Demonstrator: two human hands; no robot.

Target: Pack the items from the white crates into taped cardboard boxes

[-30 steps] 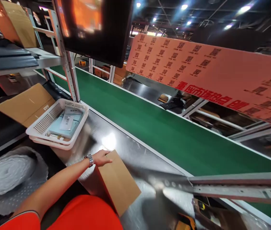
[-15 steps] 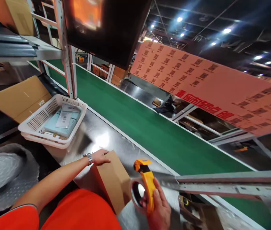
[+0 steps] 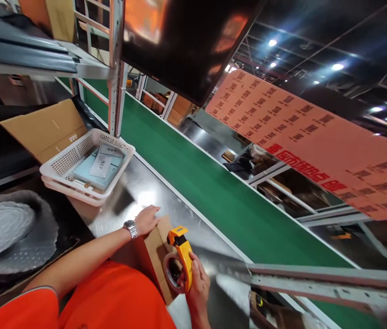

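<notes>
A brown cardboard box (image 3: 155,250) stands on the metal table in front of my orange shirt. My left hand (image 3: 147,220), with a metal watch at the wrist, grips the box's far end; some of its fingers are hidden behind the edge. In my right hand (image 3: 198,282) is a yellow tape dispenser (image 3: 187,261) with a roll of tape on it. The dispenser is over the box's right side, its head close to the far end. Whether its tape touches the cardboard I cannot tell.
A white plastic basket (image 3: 51,177) with light-blue packets sits at the left, by an open carton flap (image 3: 47,125). Bubble wrap (image 3: 4,230) lies lower left. Beyond the table (image 3: 166,194) runs a green conveyor belt (image 3: 193,171). A metal rail (image 3: 316,278) crosses at the right.
My right hand has brought the tape dispenser leftward over the box. My left hand stays at the box's far end. The whole view has shifted slightly.
</notes>
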